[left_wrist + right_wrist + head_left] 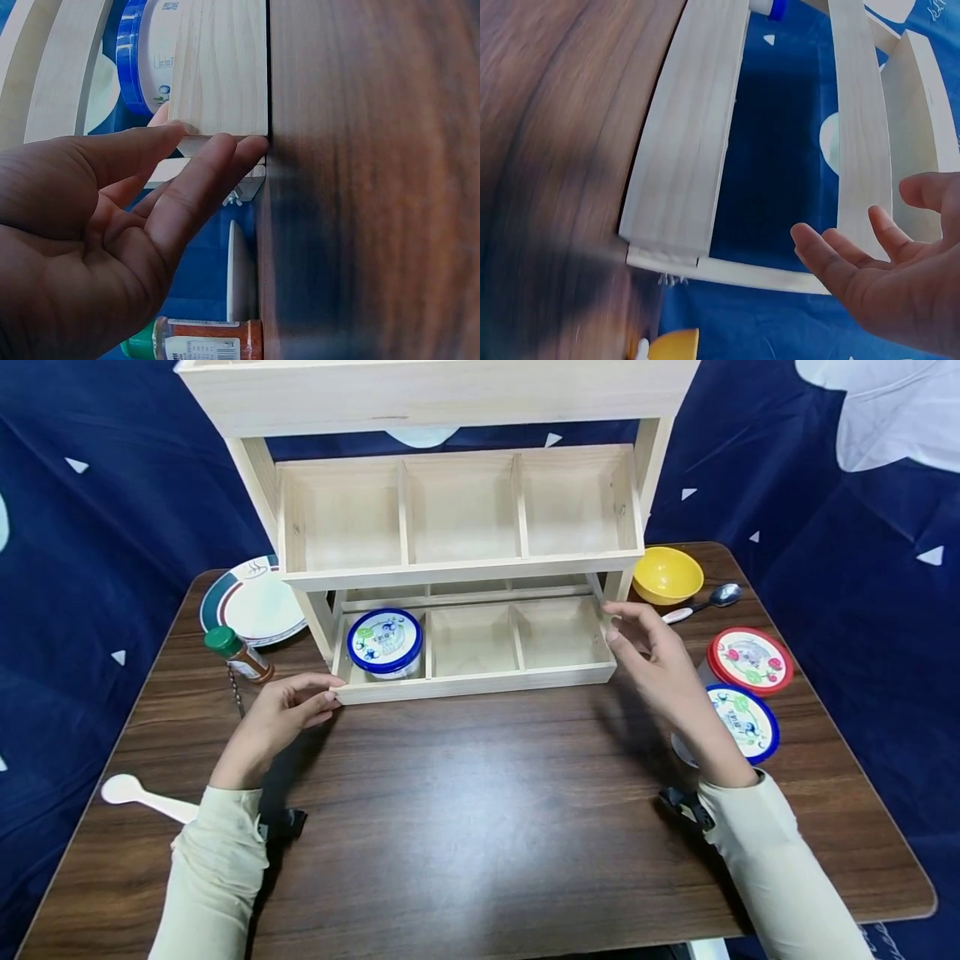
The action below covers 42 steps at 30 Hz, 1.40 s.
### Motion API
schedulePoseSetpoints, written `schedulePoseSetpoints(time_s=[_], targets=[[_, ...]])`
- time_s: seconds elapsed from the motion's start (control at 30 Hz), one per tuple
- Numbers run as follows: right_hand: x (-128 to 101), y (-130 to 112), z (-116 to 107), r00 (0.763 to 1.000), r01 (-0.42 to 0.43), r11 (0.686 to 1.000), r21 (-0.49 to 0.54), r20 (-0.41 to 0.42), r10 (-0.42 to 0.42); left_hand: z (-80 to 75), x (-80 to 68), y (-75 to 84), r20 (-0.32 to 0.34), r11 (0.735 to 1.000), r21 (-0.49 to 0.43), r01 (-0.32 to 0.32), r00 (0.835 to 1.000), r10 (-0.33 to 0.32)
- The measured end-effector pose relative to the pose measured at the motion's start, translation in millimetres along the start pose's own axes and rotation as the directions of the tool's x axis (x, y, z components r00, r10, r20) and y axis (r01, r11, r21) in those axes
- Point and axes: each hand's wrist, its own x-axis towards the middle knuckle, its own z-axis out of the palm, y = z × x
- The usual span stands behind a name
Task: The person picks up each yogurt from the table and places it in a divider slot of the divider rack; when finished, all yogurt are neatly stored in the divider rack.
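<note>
The wooden shelf rack [450, 527] stands at the far middle of the dark wood table [480, 810], and its lowest tray [480, 681] juts forward toward the person. The left hand [273, 718] meets that tray at its front left corner: the fingertips [240, 146] lie straight against the end of the front board, and nothing is clasped. The right hand [660, 664] hovers just off the tray's right end with its fingers spread and relaxed; whether it grazes the wood cannot be told, and the right wrist view shows the palm [900, 285] clear of the boards. Just beyond the left hand's fingertips, in the tray's left compartment, sits a blue-lidded tub [385, 642]. To the left of the left hand a spice bottle with a green cap [237, 654] stands near a green-rimmed plate [251, 602], and a white spoon [146, 797] lies by the left sleeve. On the outer side of the right hand two more tubs sit side by side, one with a red lid [748, 660] and one with a blue lid [738, 722], partly hidden by the wrist. Farther back from that hand are a yellow bowl [667, 574] and a metal spoon [705, 602].
</note>
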Motion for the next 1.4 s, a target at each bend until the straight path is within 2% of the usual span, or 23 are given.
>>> schedulePoseSetpoints(time_s=[0.33,0.57,1.07,1.4], targets=[[-16.2,-2.3,-20.6,0.998,-0.007,0.998,-0.067,-0.063,0.003,-1.0,0.2,-1.2,-0.006,1.000,0.006,-0.006,1.000,0.006],[-30.3,5.3,-33.5,0.991,-0.021,0.994,-0.107,-0.130,0.007,-0.8,0.1,2.8,-0.005,1.000,-0.001,-0.018,1.000,0.018],[-54.8,16.5,-54.8,0.975,-0.036,0.992,-0.122,-0.221,0.008,0.1,-0.1,2.1,-0.002,1.000,0.008,-0.012,1.000,0.012],[-71.8,16.5,-67.3,0.948,-0.025,0.991,-0.135,-0.317,-0.019,-0.4,0.9,0.8,0.003,1.000,0.021,0.017,1.000,-0.017]])
